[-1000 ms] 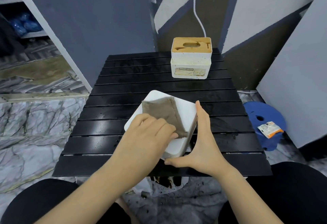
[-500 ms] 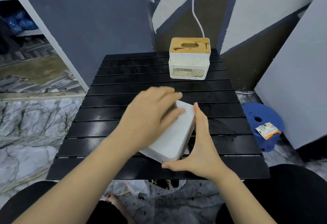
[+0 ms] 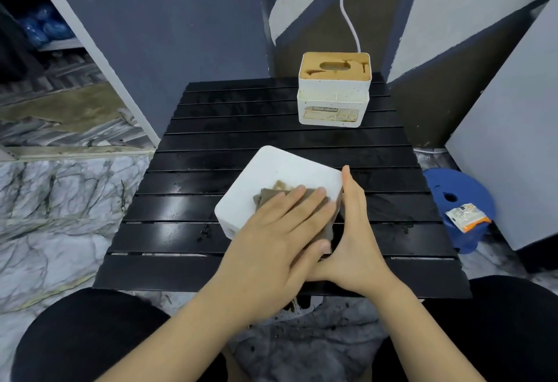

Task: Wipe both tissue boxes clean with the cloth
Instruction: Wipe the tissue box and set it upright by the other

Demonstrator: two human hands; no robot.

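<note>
The left hand (image 3: 280,239) lies flat on the brown cloth (image 3: 267,196), fingers spread, pressing it down onto the top face of the near white box (image 3: 271,173). The palm is pressing, not gripping. The right hand (image 3: 354,230) stands edge-on against the box's right side, open, thumb hooked round the near corner, bracing it rather than clamping it. The box sits turned at an angle in the middle of the black slatted counter (image 3: 187,230).

How will it handle? The box looks like smooth, rigid plastic and probably light, so it is likely to skate across the shiny slats under a wiping push. That brace on the side wall looks like the right place to hold it, low and near the corner. The cloth is soft and thin, folded under the palm, and seems damp; flat pressure should carry it better than a pinch.

The second box (image 3: 333,92), with a tan lid and a stained label, stands upright at the counter's far right, well apart from both hands. It looks the dirtier of the two and stands taller, so a hard swipe could tip it; holding its lower body seems safest.
</note>
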